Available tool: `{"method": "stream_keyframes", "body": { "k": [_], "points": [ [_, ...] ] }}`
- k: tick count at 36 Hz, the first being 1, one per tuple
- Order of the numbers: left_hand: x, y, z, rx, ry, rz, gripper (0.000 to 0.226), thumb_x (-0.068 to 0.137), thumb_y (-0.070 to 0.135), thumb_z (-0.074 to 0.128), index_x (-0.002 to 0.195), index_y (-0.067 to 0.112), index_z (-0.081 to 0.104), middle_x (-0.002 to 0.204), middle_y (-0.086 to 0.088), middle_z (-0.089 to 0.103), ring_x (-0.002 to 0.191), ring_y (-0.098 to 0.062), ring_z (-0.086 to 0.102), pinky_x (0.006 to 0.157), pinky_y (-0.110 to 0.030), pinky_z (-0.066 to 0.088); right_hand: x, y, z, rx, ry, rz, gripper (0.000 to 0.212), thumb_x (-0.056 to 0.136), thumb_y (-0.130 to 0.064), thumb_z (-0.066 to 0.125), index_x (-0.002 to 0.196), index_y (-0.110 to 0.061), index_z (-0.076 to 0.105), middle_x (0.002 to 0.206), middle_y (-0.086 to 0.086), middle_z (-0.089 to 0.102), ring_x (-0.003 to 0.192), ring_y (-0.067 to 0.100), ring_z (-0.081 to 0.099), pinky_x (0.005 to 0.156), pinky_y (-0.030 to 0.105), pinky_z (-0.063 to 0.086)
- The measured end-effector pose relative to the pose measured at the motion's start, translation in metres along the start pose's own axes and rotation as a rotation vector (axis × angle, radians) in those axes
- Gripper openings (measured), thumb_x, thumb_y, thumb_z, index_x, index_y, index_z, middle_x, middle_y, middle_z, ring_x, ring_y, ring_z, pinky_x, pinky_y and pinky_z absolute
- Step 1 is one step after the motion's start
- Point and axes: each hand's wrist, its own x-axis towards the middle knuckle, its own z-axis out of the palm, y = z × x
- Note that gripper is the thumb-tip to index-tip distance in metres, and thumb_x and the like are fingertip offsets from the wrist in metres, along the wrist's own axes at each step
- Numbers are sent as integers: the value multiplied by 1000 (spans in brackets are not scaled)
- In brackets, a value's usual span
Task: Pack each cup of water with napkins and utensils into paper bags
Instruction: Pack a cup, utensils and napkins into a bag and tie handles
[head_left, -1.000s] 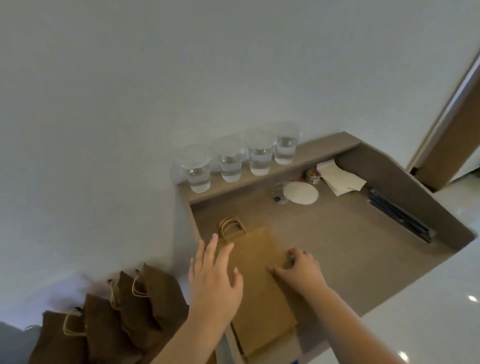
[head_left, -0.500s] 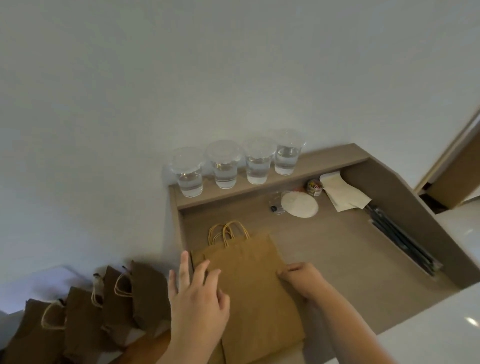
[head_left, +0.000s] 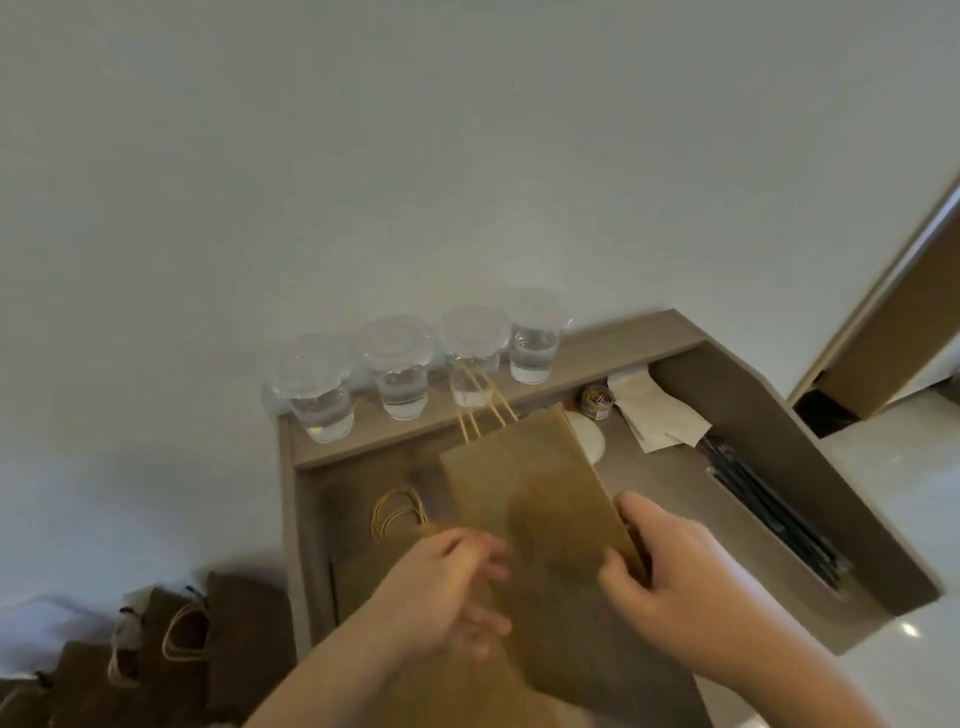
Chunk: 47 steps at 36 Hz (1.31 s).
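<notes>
Right hand (head_left: 675, 587) of mine grips the right edge of a paper bag (head_left: 535, 499), thumb and fingers curled round it. It holds the bag tilted above the surface (head_left: 670, 499), twine handles pointing toward the back wall. My left hand (head_left: 447, 592) sits at the bag's lower left edge, too blurred for me to tell whether it pinches the paper. A second bag (head_left: 363, 571) lies flat on the surface beneath. Four lidded cups of water (head_left: 400, 379) stand in a row on the back ledge. Napkins (head_left: 660, 415) lie near the right rear corner, and dark utensils (head_left: 774, 514) run along the right wall. More brown bags (head_left: 244, 639) stand at lower left, off the surface.
</notes>
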Motion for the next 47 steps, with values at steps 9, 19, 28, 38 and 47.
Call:
{"method": "stream_keyframes", "body": {
  "k": [9, 19, 28, 38, 47],
  "points": [
    [28, 53, 74, -667, -240, -43, 94, 88, 86, 41, 132, 10, 73, 126, -28, 72, 116, -36, 73, 96, -48, 62, 13, 55, -42, -76, -285, -240, 84, 80, -34, 59, 150, -69, 30, 154, -44, 29, 135, -19, 40, 105, 27, 48],
    [51, 88, 190, -297, 475, 82, 28, 100, 9, 62, 78, 8, 78, 60, -2, 73, 60, -20, 72, 43, -19, 50, 57, 122, -114, 363, -671, -63, 56, 111, -33, 52, 165, -28, 36, 174, 1, 30, 156, 18, 34, 122, 28, 35],
    [7, 106, 218, 42, 622, 419, 41, 85, 21, 65, 45, 12, 67, 65, 4, 68, 63, -14, 62, 54, -16, 42, 77, 159, -126, 337, -276, 189, 44, 106, -69, 38, 140, -47, 54, 141, -15, 61, 128, 4, 58, 101, 27, 47],
    [-12, 101, 209, -5, 600, 292, 38, 65, 48, 68, 46, 15, 69, 56, 1, 67, 59, -14, 64, 64, -31, 50, 33, 98, -122, -411, -21, -209, 83, 97, -79, 29, 168, -36, 18, 177, -12, -6, 164, 18, -8, 129, 35, 0],
    [-18, 89, 187, -287, 408, 309, 16, 81, 26, 78, 90, 16, 85, 88, -3, 83, 81, -11, 80, 67, -22, 59, 18, 55, -106, 175, -385, -207, 96, 70, -108, 38, 154, -76, 7, 165, -36, 26, 145, -10, 37, 120, 26, 35]
  ]
}}
